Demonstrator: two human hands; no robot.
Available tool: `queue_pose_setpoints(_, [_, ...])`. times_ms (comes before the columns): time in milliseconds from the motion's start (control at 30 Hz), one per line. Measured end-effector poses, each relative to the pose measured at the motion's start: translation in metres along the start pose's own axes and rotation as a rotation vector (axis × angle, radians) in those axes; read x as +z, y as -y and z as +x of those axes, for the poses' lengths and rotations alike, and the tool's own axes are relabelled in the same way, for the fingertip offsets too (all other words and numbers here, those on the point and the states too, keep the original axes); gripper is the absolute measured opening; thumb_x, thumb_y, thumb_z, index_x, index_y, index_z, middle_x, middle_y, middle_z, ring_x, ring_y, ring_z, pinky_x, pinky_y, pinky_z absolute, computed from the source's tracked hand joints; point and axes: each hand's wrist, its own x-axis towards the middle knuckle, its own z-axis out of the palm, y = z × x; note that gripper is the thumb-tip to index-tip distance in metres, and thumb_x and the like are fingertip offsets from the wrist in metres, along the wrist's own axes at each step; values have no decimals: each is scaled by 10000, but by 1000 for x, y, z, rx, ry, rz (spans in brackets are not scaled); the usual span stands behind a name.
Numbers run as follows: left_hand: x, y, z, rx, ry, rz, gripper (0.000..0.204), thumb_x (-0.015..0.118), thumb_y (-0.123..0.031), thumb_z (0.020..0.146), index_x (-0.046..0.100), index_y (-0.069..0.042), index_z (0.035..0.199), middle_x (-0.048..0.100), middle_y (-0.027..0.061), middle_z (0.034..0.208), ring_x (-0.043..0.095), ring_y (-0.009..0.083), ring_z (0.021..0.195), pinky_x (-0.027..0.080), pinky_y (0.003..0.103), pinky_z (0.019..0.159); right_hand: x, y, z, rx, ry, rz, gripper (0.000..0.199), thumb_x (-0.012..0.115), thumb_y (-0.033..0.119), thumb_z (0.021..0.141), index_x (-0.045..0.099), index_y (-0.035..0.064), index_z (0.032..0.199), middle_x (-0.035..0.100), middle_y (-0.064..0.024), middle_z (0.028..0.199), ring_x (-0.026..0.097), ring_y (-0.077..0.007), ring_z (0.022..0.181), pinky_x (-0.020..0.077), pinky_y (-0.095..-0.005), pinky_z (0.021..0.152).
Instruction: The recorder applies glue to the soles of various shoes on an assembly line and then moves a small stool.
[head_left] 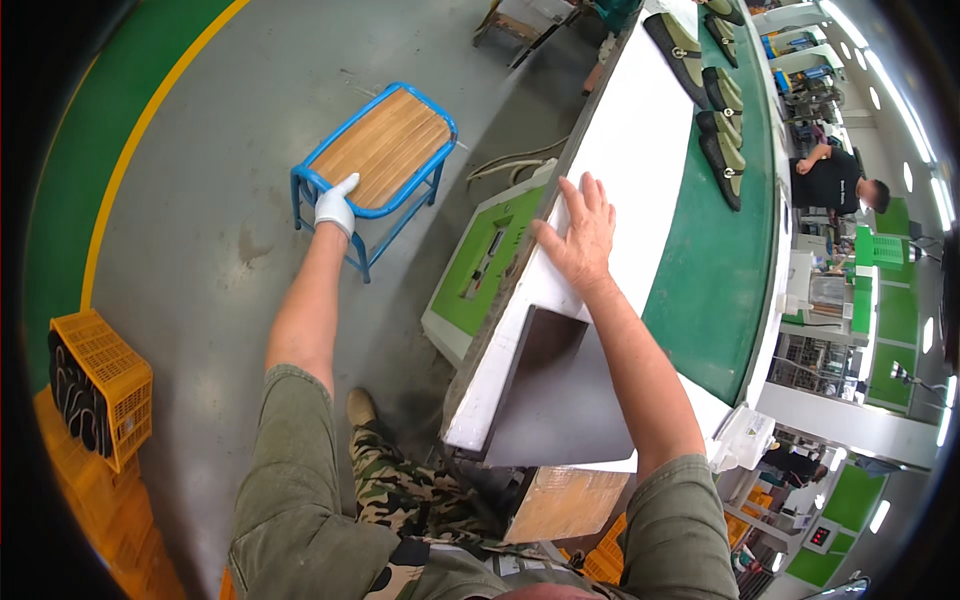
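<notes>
My left hand (336, 207), in a white glove, grips the near corner of a stool (385, 145) with a slatted wooden seat and a blue tube frame. The thumb lies over the seat's edge; the other fingers are mostly hidden at the frame. My bare right hand (582, 232) rests with fingers spread on the white ledge (632, 110) of a long workbench, near its edge, holding nothing. Past that hand, several dark shoes with olive insides (722, 160) stand on the bench's green conveyor belt (700, 310).
A green machine panel (487, 255) sits below the bench edge. A grey metal sheet (560, 400) is at the bench's near end. To the left, an orange crate (125, 385) holds dark pieces. A co-worker (830, 180) in black stands beyond the belt.
</notes>
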Motion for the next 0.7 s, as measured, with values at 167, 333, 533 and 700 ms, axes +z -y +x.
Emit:
queue_pose_setpoints(167, [-29, -78, -70, 35, 28, -86, 535, 736, -5, 750, 551, 26, 1252, 646, 150, 1150, 654, 335, 1004, 552, 431, 901, 2, 10, 2, -12, -31, 37, 773, 711, 453, 735, 518, 135, 1412, 319, -237, 1549, 230, -423, 1473, 202, -618, 1157])
queue_pose_setpoints(333, [-70, -154, -199, 256, 46, 255, 478, 728, -3, 696, 626, 24, 1162, 662, 119, 1113, 646, 279, 984, 517, 393, 904, -18, -21, 3, 22, 66, 228, 864, 749, 528, 712, 504, 133, 1441, 361, -228, 1540, 290, -385, 1456, 223, -596, 1159])
queue_pose_setpoints(533, [-50, -266, -469, 657, 197, 483, 745, 591, 7, 724, 409, 53, 1444, 551, 152, 1375, 571, 304, 1226, 430, 401, 1080, -95, 20, -75, 35, 62, 1042, 895, 832, 369, 719, 460, -31, 1428, 538, -227, 1404, 510, -321, 1315, 417, -375, 1086])
queue_pose_setpoints(700, [-34, -273, -623, 740, 312, 699, 743, 685, -26, 738, 421, 48, 1428, 540, 146, 1380, 544, 296, 1255, 393, 411, 1101, -198, 45, -154, 92, 87, 1649, 799, 772, 387, 815, 465, -41, 1416, 629, -157, 1192, 580, -224, 1128, 456, -370, 989])
